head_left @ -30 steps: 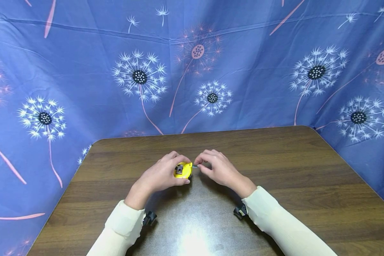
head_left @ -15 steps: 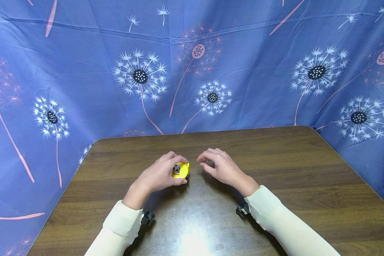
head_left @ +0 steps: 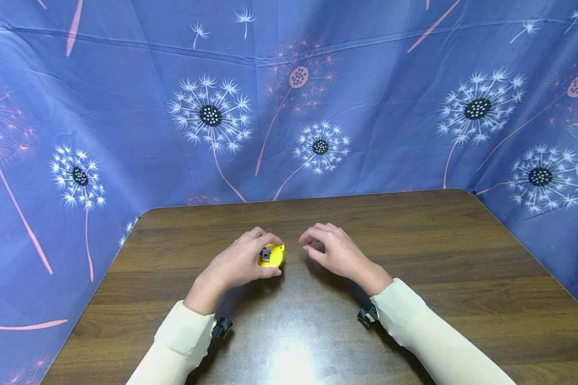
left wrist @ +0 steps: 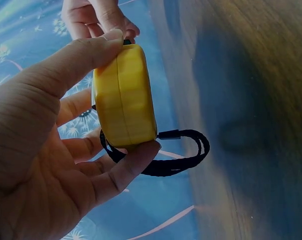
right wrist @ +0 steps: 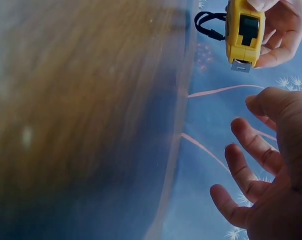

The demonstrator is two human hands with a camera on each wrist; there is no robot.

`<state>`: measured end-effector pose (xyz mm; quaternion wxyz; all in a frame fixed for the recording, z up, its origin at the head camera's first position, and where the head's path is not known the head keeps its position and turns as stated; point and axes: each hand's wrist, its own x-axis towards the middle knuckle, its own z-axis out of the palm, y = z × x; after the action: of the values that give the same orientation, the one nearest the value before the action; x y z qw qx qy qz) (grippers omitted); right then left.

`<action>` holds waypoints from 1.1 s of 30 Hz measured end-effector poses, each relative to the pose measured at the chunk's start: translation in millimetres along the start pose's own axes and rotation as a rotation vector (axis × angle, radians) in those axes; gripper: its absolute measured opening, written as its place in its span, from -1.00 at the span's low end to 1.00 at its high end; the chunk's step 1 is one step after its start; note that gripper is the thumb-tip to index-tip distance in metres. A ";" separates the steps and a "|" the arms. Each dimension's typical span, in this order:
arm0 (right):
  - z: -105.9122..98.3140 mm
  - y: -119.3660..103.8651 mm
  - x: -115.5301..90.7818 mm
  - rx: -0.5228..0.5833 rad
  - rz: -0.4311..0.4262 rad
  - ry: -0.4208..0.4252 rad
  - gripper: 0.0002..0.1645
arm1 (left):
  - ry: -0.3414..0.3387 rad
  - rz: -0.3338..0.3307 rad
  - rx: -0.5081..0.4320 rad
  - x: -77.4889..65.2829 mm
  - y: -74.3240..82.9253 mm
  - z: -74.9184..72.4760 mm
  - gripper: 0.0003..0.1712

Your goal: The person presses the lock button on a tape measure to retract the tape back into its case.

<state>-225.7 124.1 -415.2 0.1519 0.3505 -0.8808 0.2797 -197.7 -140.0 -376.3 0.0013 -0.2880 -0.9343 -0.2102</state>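
My left hand (head_left: 236,260) grips a yellow tape measure (head_left: 273,256) between thumb and fingers, above the table's middle. In the left wrist view the smooth yellow back of the tape measure (left wrist: 123,97) faces me, and a black wrist strap (left wrist: 173,166) loops from its lower end. The right wrist view shows its black lock button (right wrist: 249,29) and the metal end hook (right wrist: 241,66) sitting at the case mouth. To the right, my right hand (head_left: 339,254) hovers apart from the tape measure, its fingers loosely bent with nothing between them.
A brown wood-grain table (head_left: 438,240) lies under both hands, with a bright glare near its front. Behind it hangs a blue cloth (head_left: 390,107) printed with dandelions. A small black camera (head_left: 221,327) is worn at each wrist.
A second ago my right fingers pinched the tape's end, drawn slightly out. They have let go and moved right; the tape is back in the case. My left hand shifted slightly left.
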 end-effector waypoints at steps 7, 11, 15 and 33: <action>-7.5 3.8 -5.4 -0.008 0.028 -0.022 -0.83 | 0.013 0.007 0.003 -1.8 -1.1 0.0 -0.37; -14.2 7.6 -10.4 -0.022 0.044 -0.034 -0.84 | 0.015 -0.001 -0.001 -3.4 -3.3 1.0 -0.38; -21.5 13.8 -17.7 -0.044 0.065 -0.050 -0.84 | 0.010 -0.017 -0.004 -5.8 -7.5 2.4 -0.40; -56.2 37.0 -53.7 -0.090 0.165 -0.087 -0.82 | 0.001 -0.030 -0.004 -17.8 -28.4 1.9 -0.40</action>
<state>-209.6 208.5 -409.6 0.1055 0.2815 -0.9241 0.2361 -197.9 -170.0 -391.3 -0.0022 -0.2740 -0.9380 -0.2123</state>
